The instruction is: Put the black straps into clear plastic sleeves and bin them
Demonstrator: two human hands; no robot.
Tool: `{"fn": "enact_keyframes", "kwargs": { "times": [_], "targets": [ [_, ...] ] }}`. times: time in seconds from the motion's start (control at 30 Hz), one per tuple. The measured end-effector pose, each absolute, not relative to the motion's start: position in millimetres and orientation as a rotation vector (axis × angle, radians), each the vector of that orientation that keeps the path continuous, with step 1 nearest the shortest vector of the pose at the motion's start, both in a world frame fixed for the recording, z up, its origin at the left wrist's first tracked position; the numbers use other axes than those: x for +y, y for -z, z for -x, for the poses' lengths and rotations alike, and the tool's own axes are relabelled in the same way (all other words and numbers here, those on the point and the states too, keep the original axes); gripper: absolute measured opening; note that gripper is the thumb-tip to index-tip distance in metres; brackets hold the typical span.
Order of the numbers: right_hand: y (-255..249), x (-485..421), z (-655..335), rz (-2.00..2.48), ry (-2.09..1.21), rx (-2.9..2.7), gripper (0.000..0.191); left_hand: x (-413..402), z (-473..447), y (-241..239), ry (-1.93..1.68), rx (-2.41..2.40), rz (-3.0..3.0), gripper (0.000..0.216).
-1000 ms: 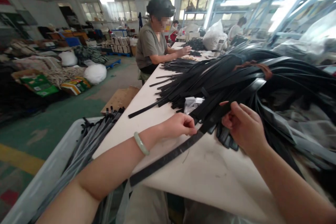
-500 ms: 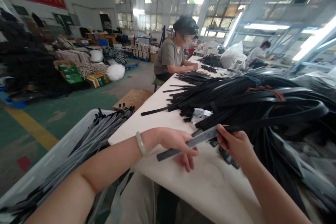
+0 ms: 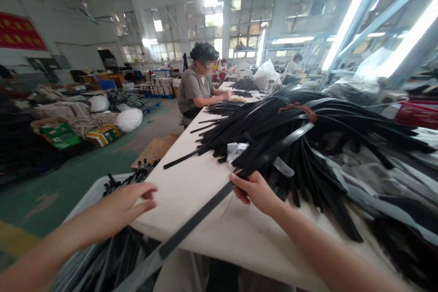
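My right hand (image 3: 255, 190) is closed on a long black strap (image 3: 191, 227) that runs from the big heap of black straps (image 3: 308, 132) down past the near edge of the white table (image 3: 191, 187). The strap's free end hangs low toward the white bin (image 3: 89, 195). My left hand (image 3: 119, 210) hovers over that bin with its fingers stretched out and apart, holding nothing. The bin holds several dark straps (image 3: 112, 255).
A person in a grey shirt (image 3: 193, 89) sits further along the table's left side, hands on the tabletop. A cardboard box (image 3: 153, 149) lies on the green floor beside the table. Bags and boxes (image 3: 99, 121) crowd the left. Another worker (image 3: 292, 66) sits far back.
My left hand has let go of the strap and moved left over the bin. My right hand has drawn the strap further out of the heap, its end now hanging below the table edge.
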State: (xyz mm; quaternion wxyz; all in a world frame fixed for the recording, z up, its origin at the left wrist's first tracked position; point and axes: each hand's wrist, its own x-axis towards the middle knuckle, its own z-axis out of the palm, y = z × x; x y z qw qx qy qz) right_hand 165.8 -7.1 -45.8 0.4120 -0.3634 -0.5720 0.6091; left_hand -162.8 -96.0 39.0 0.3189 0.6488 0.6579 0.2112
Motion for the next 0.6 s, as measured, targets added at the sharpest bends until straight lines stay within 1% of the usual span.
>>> {"fn": "enact_keyframes", "kwargs": {
  "times": [0.07, 0.17, 0.23, 0.3, 0.33, 0.4, 0.47, 0.6],
  "targets": [
    [46, -12, -165, 0.885, -1.564, -1.483, 0.049, -70, 106, -31, -0.616, 1.469, -1.700, 0.051],
    [40, -12, -173, 0.817, -1.599, -1.541, 0.042, -41, 33, -5, -0.378, 0.981, -1.252, 0.077],
    [34, -3, -184, 0.791, -1.644, -1.427, 0.043, -33, 8, 11, -0.244, 0.778, -0.976, 0.074],
    [29, 10, -196, 0.784, -1.662, -1.164, 0.051, -33, 2, 21, -0.179, 0.663, -0.790, 0.060],
    [28, 17, -202, 0.784, -1.635, -1.027, 0.054, -34, 4, 23, -0.157, 0.636, -0.734, 0.054],
    [28, 28, -208, 0.795, -1.530, -0.865, 0.052, -38, 11, 25, -0.121, 0.635, -0.677, 0.051],
    [29, 31, -209, 0.837, -1.414, -0.892, 0.049, -40, 18, 25, -0.110, 0.674, -0.660, 0.053],
    [29, 20, -198, 0.915, -1.273, -1.204, 0.054, -42, 21, 25, -0.123, 0.750, -0.619, 0.053]
  ]
}}
